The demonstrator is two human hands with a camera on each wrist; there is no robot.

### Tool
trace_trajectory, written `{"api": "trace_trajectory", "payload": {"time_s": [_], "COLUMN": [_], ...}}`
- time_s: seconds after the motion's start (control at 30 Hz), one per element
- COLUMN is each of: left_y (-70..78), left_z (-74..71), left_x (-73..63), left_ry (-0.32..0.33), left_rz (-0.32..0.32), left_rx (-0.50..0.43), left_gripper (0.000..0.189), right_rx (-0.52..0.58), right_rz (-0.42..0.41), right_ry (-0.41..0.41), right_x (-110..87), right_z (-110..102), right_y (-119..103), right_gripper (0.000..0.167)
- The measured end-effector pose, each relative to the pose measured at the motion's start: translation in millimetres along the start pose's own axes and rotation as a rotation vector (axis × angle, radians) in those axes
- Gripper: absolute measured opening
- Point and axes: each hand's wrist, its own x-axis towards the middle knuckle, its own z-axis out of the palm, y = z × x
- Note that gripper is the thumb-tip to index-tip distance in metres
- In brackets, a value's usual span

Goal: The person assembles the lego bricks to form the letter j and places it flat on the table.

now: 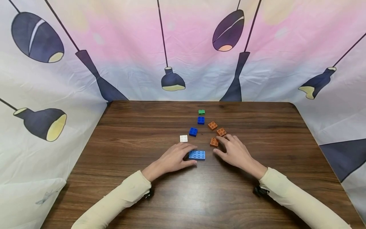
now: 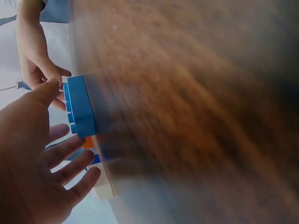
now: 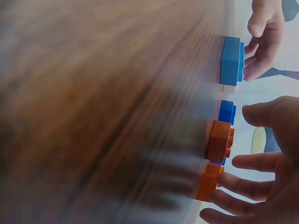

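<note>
L hand [image 1: 178,158] is relaxed, fingers apart, thumb well off from them, round the L end of the lt-blue brick [image 1: 197,155], w/ fingers over its far L corner & thumb on its near side; no grip on it, & can't tell if skin touches plastic; R hand [image 1: 235,152] is to the R of the lt-blue brick, fingers spread, thumb apart, holding nothing; its thumb tip points toward the lt-blue brick w/ a gap between; its fingertips are close by two orange ones, contact unclear.

Lt-blue brick lies flat, studs up, two rows of four, long side roughly L–R; near orange brick [image 1: 213,142] is just beyond & R of it; R orange brick [image 1: 221,132] is farther beyond & more to the R, partly behind R hand's fingers in right wrist view; far orange brick [image 1: 212,125] is farther beyond again, also R.

White brick [image 1: 183,138] is beyond & L of lt-blue brick, right by L hand's fingers; near dk-blue brick [image 1: 193,132] is almost straight beyond it; far dk-blue brick [image 1: 201,120] farther, a bit R; green brick [image 1: 201,112] farthest of all, same line.

Cream sleeves [image 1: 114,200] are on the near side of lt-blue brick, one per side; brown wood-grain table [image 1: 120,152] under it; cloth w/ printed lamps [image 1: 188,44] hangs well beyond it.
</note>
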Motion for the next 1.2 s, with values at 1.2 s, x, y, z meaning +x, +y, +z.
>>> {"api": "trace_trajectory", "payload": {"time_s": [1.2], "left_y": [0.4], "left_z": [0.4], "left_x": [25.2], "left_ry": [0.017], "left_rz": [0.010], "left_rx": [-0.055], "left_gripper": [0.042], "right_rx": [0.039], "right_rz": [0.005], "right_ry": [-0.009], "right_x": [15.7], "right_z": [4], "right_y": [-2], "right_gripper": [0.038]}}
